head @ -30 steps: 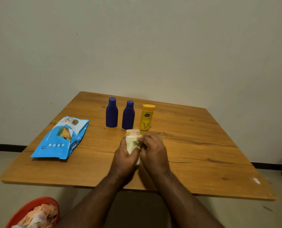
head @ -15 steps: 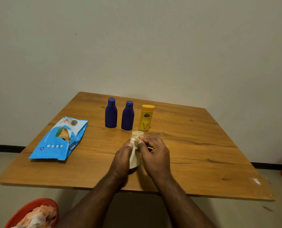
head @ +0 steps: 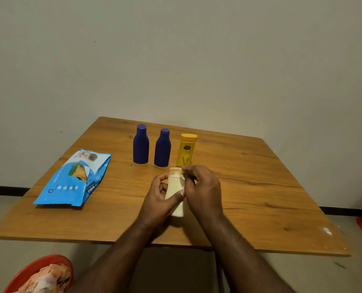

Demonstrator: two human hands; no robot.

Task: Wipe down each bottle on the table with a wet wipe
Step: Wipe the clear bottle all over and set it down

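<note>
Table (head: 250, 187) matt wood grain; blue bottles (head: 141, 144) matt plastic (yellow bottle (head: 186, 151) glossier); wipes pack (head: 74, 180) glossy film.

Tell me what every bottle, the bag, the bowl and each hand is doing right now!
Cream bottle: tilted, held above the table.
Left hand: grips the cream bottle.
Right hand: pinches a wet wipe near the bottle's cap.
Left blue bottle: upright, capped, untouched.
Right blue bottle: upright, capped, untouched.
Yellow bottle: upright, capped, untouched.
Blue wipes pack: lying flat.
Red bowl: on the floor, holds crumpled wipes.
</note>
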